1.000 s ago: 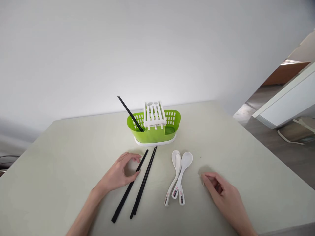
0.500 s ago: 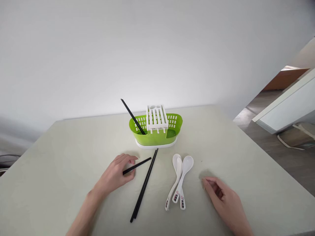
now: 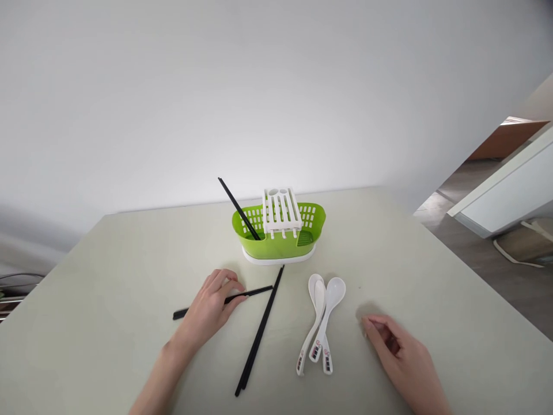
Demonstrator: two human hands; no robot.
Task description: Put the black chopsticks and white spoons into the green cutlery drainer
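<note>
My left hand [image 3: 212, 301] is closed on a pair of black chopsticks [image 3: 259, 291], thumb and fingers pinching them near the middle. Their thick ends stick out to the left behind the wrist, and the thin tips reach to a second black pair [image 3: 259, 340] lying slantwise on the table. Loosely curled, my right hand [image 3: 401, 357] rests at the right with thumb and forefinger together and nothing visible in it. Between the hands lie three white spoons [image 3: 334, 294], handles crossed and bowls pointing away from me.
Behind them stands a green utensil basket [image 3: 276, 249] on a white base. A white slatted rack [image 3: 283, 212] sits across its middle, and black chopsticks [image 3: 239, 208] lean out of its left side. The pale table [image 3: 138, 259] meets a wall at the back.
The chopsticks in my left hand have turned flatter, and their thick ends now show left of the wrist. My right hand keeps its curled pose. The whole view has shifted slightly.
</note>
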